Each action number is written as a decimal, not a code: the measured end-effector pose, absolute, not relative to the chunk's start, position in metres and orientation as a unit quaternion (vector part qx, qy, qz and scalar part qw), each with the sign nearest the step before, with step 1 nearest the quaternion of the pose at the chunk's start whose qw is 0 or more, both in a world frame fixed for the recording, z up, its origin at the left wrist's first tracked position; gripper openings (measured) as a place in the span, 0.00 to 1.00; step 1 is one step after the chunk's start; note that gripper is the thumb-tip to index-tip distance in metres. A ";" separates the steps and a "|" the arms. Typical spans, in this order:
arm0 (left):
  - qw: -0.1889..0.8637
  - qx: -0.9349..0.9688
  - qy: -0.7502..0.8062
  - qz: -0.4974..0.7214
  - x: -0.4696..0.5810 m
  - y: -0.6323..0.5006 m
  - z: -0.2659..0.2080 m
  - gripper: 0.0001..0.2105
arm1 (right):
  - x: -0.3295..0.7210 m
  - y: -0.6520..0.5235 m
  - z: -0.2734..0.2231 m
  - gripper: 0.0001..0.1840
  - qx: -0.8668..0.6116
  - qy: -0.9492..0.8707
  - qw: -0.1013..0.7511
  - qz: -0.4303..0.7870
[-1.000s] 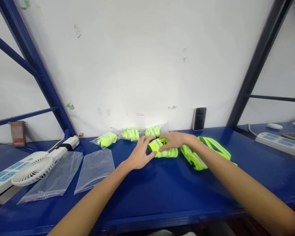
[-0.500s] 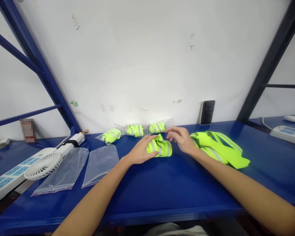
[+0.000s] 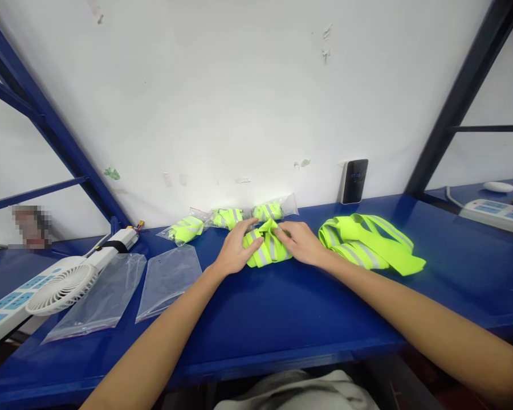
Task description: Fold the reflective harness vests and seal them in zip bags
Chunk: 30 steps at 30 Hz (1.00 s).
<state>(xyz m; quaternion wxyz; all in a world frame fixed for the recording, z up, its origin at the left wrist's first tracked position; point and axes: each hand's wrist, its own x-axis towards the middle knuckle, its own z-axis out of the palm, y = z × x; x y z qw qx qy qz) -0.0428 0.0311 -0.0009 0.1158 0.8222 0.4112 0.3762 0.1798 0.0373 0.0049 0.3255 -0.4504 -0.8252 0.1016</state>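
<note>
A folded bundle of neon-yellow reflective strap (image 3: pixel 268 249) with silver stripes lies on the blue table in front of me. Around its left end curls my left hand (image 3: pixel 238 249), thumb on the near side and fingers at the far side. My right hand (image 3: pixel 302 242) grips the bundle's upper right part, with thumb and fingertips at a fold that sticks up. Just beyond are three clear bags with similar bundles: a left bag (image 3: pixel 186 229), a middle bag (image 3: pixel 227 217) and a right bag (image 3: pixel 268 211). A loose heap of the same strap (image 3: pixel 367 242) sits right of my right hand.
Two flat clear zip bags, a nearer one (image 3: pixel 98 296) and another (image 3: pixel 170 280), lie at the left. Beside them are a white fan (image 3: pixel 63 289) and a power strip (image 3: pixel 29 290). A dark-screened device (image 3: pixel 354 181) leans at the wall. Blue posts frame the table.
My right hand, raised off the bundle before, has come down onto its right side and grips it. My left hand stays on the left end. The view has shifted slightly.
</note>
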 end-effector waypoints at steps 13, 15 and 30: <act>-0.034 0.734 0.455 0.504 -0.049 0.042 0.001 0.18 | 0.195 0.044 0.035 0.26 -0.381 -0.580 0.683 0.228; -0.024 0.700 0.489 0.519 -0.049 0.042 0.002 0.11 | 0.198 0.048 0.043 0.23 -0.349 -0.562 0.693 0.286; 0.273 0.584 0.438 0.627 -0.047 0.044 0.011 0.12 | 0.180 0.053 0.244 0.20 -0.251 -0.776 0.559 0.150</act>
